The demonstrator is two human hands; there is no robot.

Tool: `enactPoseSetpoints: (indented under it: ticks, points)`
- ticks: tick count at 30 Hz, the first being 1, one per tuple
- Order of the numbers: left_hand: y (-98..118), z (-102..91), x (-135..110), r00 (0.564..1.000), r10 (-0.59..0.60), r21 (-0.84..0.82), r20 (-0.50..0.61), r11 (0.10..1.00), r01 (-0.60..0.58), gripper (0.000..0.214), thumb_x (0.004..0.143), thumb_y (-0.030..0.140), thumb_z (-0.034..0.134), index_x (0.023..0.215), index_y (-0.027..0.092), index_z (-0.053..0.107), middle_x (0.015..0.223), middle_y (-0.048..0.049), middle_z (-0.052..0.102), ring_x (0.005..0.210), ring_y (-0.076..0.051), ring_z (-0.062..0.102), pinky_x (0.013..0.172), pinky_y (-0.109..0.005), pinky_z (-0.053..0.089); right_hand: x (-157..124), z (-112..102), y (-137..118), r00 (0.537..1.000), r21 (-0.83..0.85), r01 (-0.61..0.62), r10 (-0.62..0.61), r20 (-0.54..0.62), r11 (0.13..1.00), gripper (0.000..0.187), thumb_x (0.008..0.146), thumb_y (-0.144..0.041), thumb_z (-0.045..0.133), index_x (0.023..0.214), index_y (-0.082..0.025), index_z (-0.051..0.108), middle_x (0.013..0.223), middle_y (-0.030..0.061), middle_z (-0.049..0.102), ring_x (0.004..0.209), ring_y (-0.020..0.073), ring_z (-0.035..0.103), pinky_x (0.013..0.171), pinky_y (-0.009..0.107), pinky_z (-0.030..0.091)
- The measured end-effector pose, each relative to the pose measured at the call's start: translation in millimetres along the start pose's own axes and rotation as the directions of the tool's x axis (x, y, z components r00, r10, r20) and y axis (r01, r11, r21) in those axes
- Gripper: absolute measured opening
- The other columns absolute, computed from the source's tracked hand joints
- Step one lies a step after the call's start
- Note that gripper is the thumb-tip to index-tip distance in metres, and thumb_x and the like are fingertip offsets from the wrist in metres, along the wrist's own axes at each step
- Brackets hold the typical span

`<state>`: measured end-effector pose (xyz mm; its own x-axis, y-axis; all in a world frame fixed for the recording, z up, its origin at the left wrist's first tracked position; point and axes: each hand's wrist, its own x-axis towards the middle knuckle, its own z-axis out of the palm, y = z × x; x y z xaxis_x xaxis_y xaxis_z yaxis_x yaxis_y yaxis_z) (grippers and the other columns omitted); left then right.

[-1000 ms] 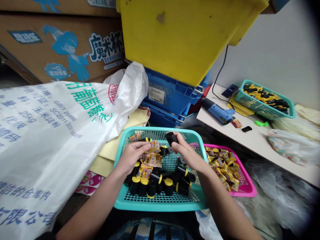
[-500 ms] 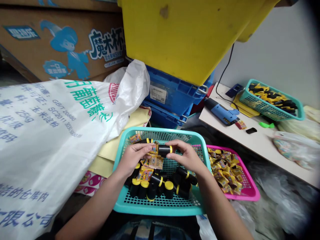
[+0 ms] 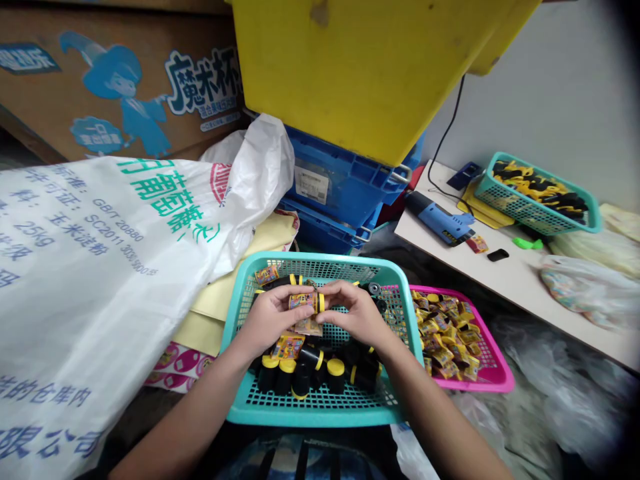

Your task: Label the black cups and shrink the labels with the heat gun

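Observation:
Both of my hands meet over a teal basket [image 3: 320,415]. My left hand [image 3: 273,317] is closed on a printed orange wrapper sleeve [image 3: 301,301]. Inside the sleeve sits a small black canister with a yellow cap [image 3: 321,303], and my right hand [image 3: 353,313] pinches it at the cap end. Most of the canister's black body is covered by the sleeve. Below my hands, several black canisters with yellow caps [image 3: 335,375] stand or lie in the basket. Loose printed sleeves [image 3: 287,347] rest among them.
A pink basket [image 3: 493,383] of wrapped pieces stands at the right. On the white table [image 3: 525,287] lie a blue heat gun [image 3: 440,219] and a second teal basket [image 3: 537,207]. Left is a large white sack [image 3: 100,287]; blue crates [image 3: 330,180] and a yellow bin [image 3: 360,73] are stacked ahead.
The black canister has slid leftward into the printed sleeve, and my right hand has moved left toward my left hand. The view has shifted slightly.

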<state>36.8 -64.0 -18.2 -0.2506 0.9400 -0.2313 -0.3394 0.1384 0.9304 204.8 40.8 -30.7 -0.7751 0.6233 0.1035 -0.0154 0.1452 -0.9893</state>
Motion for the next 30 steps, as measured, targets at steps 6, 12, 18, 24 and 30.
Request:
enactPoseSetpoints:
  ticks: [6, 12, 18, 24, 30]
  points:
    - [-1, 3.9, -2, 0.995, -0.003, -0.14, 0.099, 0.99, 0.017, 0.033, 0.063, 0.021, 0.085, 0.094, 0.017, 0.073, 0.08, -0.0015, 0.076, 0.067, -0.014, 0.071, 0.065, -0.025, 0.059, 0, 11, 4, 0.936, 0.508, -0.334, 0.215, 0.278, 0.794, 0.048, 0.083, -0.053, 0.07, 0.115, -0.019, 0.057, 0.093, 0.0034, 0.059, 0.075, 0.0099, 0.06, 0.07, 0.024, 0.052]
    - [0, 5.0, -5, 0.993, -0.022, -0.18, 0.112, 0.983, 0.042, 0.035, 0.063, 0.023, 0.086, 0.092, 0.016, 0.068, 0.073, -0.001, 0.075, 0.064, -0.016, 0.072, 0.064, -0.027, 0.06, 4, 24, 11, 0.967, 0.537, -0.254, 0.19, 0.172, 0.804, 0.047, 0.076, -0.052, 0.077, 0.099, -0.015, 0.058, 0.086, 0.002, 0.062, 0.061, 0.0066, 0.058, 0.061, 0.02, 0.051]
    - [0, 5.7, -7, 0.994, -0.019, -0.115, 0.104, 0.993, 0.031, 0.036, 0.06, 0.02, 0.086, 0.088, 0.018, 0.065, 0.08, 0.003, 0.072, 0.065, -0.014, 0.071, 0.065, -0.027, 0.06, 3, 22, 14, 0.964, 0.497, -0.264, 0.208, 0.166, 0.826, 0.047, 0.076, -0.053, 0.076, 0.1, -0.016, 0.059, 0.082, 0.0017, 0.062, 0.065, 0.0093, 0.06, 0.06, 0.021, 0.051]
    - [0, 0.4, -9, 0.991, 0.107, 0.024, 0.085, 0.994, -0.109, 0.031, 0.063, 0.021, 0.083, 0.092, 0.02, 0.073, 0.102, -0.0044, 0.073, 0.094, -0.021, 0.069, 0.084, -0.032, 0.058, 2, 17, 6, 0.98, 0.428, -0.192, 0.146, 0.137, 0.883, 0.053, 0.069, -0.045, 0.084, 0.107, -0.018, 0.06, 0.1, 0.0031, 0.062, 0.086, 0.0116, 0.061, 0.076, 0.023, 0.053]
    - [-5, -12.8, -7, 0.989, -0.016, -0.134, 0.15, 0.99, 0.036, 0.031, 0.081, 0.036, 0.069, 0.107, 0.021, 0.075, 0.107, -0.0101, 0.075, 0.092, -0.024, 0.072, 0.084, -0.038, 0.058, 1, 13, 1, 0.987, 0.385, -0.16, 0.149, 0.058, 0.909, 0.041, 0.076, -0.047, 0.077, 0.101, -0.017, 0.063, 0.098, 0.0051, 0.065, 0.079, 0.0122, 0.063, 0.067, 0.024, 0.055]
